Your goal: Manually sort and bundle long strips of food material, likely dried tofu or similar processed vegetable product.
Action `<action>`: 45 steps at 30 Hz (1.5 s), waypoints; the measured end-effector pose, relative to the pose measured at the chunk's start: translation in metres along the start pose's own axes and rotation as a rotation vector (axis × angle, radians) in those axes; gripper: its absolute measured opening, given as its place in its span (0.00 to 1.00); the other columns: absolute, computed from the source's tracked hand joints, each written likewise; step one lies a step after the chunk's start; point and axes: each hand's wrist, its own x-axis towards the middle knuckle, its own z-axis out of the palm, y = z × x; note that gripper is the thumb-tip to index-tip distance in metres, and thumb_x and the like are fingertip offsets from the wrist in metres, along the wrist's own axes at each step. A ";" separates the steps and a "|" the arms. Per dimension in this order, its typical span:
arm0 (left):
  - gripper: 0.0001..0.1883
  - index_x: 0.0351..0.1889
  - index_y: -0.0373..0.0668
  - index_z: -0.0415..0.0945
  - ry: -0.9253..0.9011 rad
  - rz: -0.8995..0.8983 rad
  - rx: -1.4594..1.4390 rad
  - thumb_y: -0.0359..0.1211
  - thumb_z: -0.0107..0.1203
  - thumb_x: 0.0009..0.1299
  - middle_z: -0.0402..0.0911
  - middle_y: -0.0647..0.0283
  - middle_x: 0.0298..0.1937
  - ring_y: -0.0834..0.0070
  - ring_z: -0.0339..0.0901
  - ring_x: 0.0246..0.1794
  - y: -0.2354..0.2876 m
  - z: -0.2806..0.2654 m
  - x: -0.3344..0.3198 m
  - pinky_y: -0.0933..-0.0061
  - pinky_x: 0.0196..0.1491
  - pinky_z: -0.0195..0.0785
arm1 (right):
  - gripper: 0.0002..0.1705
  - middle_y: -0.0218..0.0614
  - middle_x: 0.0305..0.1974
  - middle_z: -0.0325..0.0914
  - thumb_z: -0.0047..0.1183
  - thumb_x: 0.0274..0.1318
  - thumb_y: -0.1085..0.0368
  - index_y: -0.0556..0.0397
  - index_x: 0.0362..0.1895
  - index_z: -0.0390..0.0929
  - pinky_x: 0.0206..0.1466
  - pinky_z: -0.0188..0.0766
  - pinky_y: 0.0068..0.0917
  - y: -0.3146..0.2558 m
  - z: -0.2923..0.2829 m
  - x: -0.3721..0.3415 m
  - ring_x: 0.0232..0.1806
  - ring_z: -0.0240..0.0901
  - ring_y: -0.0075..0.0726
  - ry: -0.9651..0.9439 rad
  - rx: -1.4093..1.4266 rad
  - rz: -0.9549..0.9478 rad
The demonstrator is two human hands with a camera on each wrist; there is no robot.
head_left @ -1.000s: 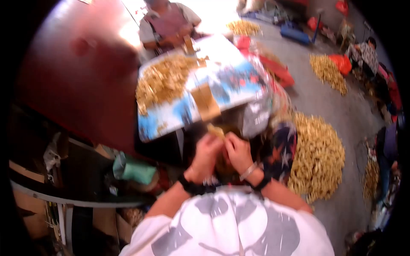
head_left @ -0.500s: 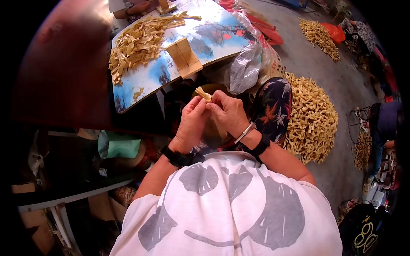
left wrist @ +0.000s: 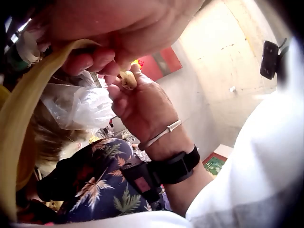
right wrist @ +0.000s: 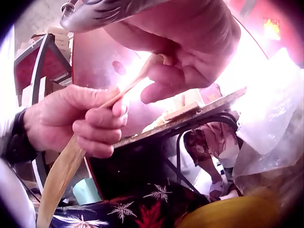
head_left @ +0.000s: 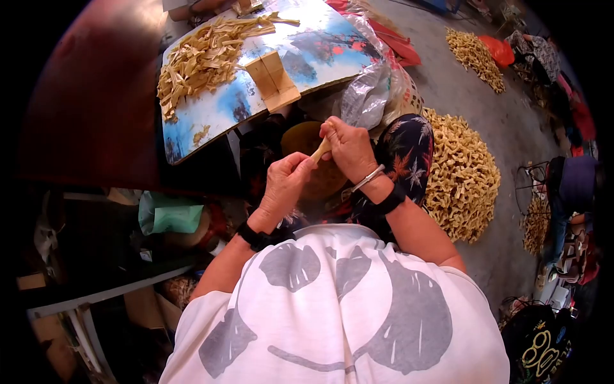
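Two hands share the middle of my head view, both gripping one pale yellow strip (head_left: 321, 151). The left hand (head_left: 284, 184) pinches it, thumb laid over curled fingers, as my right wrist view shows clearly. The right hand (head_left: 350, 148) grasps the other end within its bent fingers and thumb, so I read neither grip as loose. Between them the strip runs narrow and slanting; past the left hand it widens into a free tail that hangs down and crosses close in front of my left wrist view. The strip is off the table (head_left: 236, 105), in the air out from its near edge, above a round yellow vessel (head_left: 294, 136).

On the table I see a heap of loose strips (head_left: 204, 57) along the left edge and a wooden block (head_left: 274, 80) at the near edge, about midway. A small scrap (head_left: 201, 135) lies close to the near left corner. A clear plastic bag (head_left: 364, 99) hangs by the right end of the near edge, beside leaf-print trousers (head_left: 409, 144). To the right, on the gray floor (head_left: 441, 96), a large mound of knotted pieces (head_left: 464, 182) spreads out; farther off I make out a smaller pile (head_left: 474, 57) beside a red bag (head_left: 499, 51).
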 end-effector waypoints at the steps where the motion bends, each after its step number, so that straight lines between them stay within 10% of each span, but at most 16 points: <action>1: 0.10 0.35 0.38 0.81 0.006 0.001 0.040 0.35 0.56 0.75 0.72 0.76 0.23 0.90 0.65 0.25 0.001 -0.003 -0.001 0.86 0.28 0.58 | 0.15 0.39 0.23 0.79 0.51 0.68 0.55 0.54 0.37 0.75 0.22 0.73 0.23 0.004 -0.004 0.004 0.20 0.79 0.29 -0.048 0.023 -0.024; 5: 0.08 0.34 0.34 0.80 0.062 0.018 0.008 0.31 0.57 0.71 0.78 0.71 0.25 0.87 0.69 0.28 0.005 -0.010 0.005 0.82 0.33 0.64 | 0.09 0.23 0.25 0.73 0.53 0.68 0.59 0.49 0.43 0.73 0.22 0.62 0.12 -0.002 -0.012 0.004 0.21 0.71 0.16 -0.428 0.326 0.135; 14: 0.08 0.36 0.40 0.82 -0.036 -0.057 -0.081 0.34 0.56 0.74 0.75 0.77 0.25 0.94 0.58 0.20 0.010 -0.047 0.012 0.87 0.23 0.48 | 0.08 0.22 0.24 0.71 0.57 0.65 0.60 0.49 0.38 0.73 0.22 0.60 0.12 0.004 -0.011 0.024 0.21 0.68 0.14 -0.443 0.433 0.243; 20: 0.06 0.35 0.38 0.79 0.213 0.429 0.485 0.32 0.60 0.70 0.74 0.61 0.19 0.77 0.67 0.17 0.021 -0.079 0.073 0.74 0.24 0.61 | 0.11 0.24 0.28 0.75 0.49 0.70 0.61 0.55 0.44 0.76 0.28 0.71 0.15 -0.019 0.003 0.084 0.25 0.75 0.16 -0.305 0.238 0.003; 22: 0.08 0.30 0.38 0.77 0.276 0.373 0.576 0.32 0.60 0.67 0.78 0.50 0.24 0.53 0.78 0.25 0.035 -0.091 0.099 0.62 0.29 0.70 | 0.09 0.36 0.22 0.77 0.53 0.66 0.62 0.55 0.41 0.74 0.29 0.74 0.27 -0.031 0.018 0.104 0.26 0.79 0.31 -0.124 0.057 -0.096; 27: 0.07 0.31 0.39 0.77 0.409 0.492 0.545 0.32 0.59 0.67 0.78 0.51 0.26 0.51 0.77 0.28 0.020 -0.106 0.160 0.60 0.32 0.69 | 0.08 0.47 0.29 0.78 0.53 0.64 0.62 0.51 0.40 0.72 0.33 0.71 0.47 0.000 0.048 0.167 0.33 0.76 0.59 0.180 -0.285 -0.502; 34: 0.06 0.34 0.39 0.79 0.465 0.420 0.575 0.31 0.56 0.71 0.76 0.59 0.21 0.71 0.71 0.20 -0.019 -0.106 0.178 0.71 0.28 0.65 | 0.07 0.48 0.32 0.80 0.52 0.61 0.64 0.50 0.42 0.74 0.37 0.73 0.48 0.025 0.054 0.176 0.37 0.77 0.60 0.098 -0.516 -0.432; 40: 0.07 0.37 0.38 0.77 0.204 0.072 -0.245 0.31 0.50 0.74 0.75 0.71 0.24 0.87 0.66 0.21 0.010 -0.100 0.124 0.81 0.25 0.60 | 0.10 0.45 0.25 0.79 0.54 0.62 0.62 0.57 0.37 0.75 0.33 0.74 0.37 0.003 0.016 0.131 0.27 0.79 0.45 -0.210 -0.190 -0.163; 45: 0.07 0.42 0.38 0.78 0.112 0.136 -0.291 0.30 0.50 0.76 0.76 0.71 0.28 0.86 0.70 0.28 0.015 -0.053 0.080 0.85 0.34 0.65 | 0.19 0.38 0.20 0.77 0.62 0.58 0.51 0.54 0.43 0.80 0.29 0.72 0.35 -0.017 0.014 0.072 0.22 0.77 0.42 -0.121 -0.287 -0.227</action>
